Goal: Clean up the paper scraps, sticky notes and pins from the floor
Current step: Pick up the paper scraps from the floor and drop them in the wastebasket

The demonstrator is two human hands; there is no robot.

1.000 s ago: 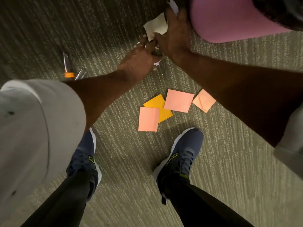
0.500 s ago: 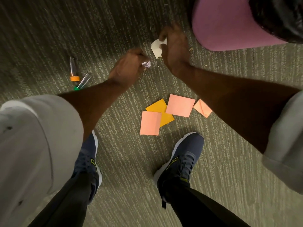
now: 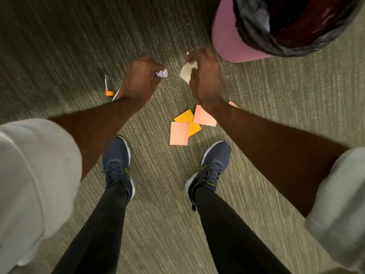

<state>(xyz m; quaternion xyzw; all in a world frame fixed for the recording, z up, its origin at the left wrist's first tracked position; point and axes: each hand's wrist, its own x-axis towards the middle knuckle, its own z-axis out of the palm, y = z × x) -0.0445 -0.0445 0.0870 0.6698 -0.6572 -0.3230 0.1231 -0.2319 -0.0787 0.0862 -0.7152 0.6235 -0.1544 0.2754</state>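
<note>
Raised since before, my left hand (image 3: 142, 80) clenches a crumpled scrap (image 3: 162, 73), my right hand (image 3: 205, 76) pinches a pale note (image 3: 185, 73); bin (image 3: 227, 36) lies upper right, nearer the right hand.

No readable text or labels appear anywhere

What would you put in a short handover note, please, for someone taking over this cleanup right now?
Left hand: grips a crumpled white paper ball.
Right hand: grips a pale paper scrap, close to the pink bin.
On the carpet: two pink sticky notes and an orange sticky note overlap ahead of the shoes; another pink corner shows past the right wrist. Two small clear items, one orange-ended and one green-ended, probably pins, lie by the left wrist.
Done: both scraps are in hand, not yet binned.
Left: bin them, then collect the notes and pins.
</note>
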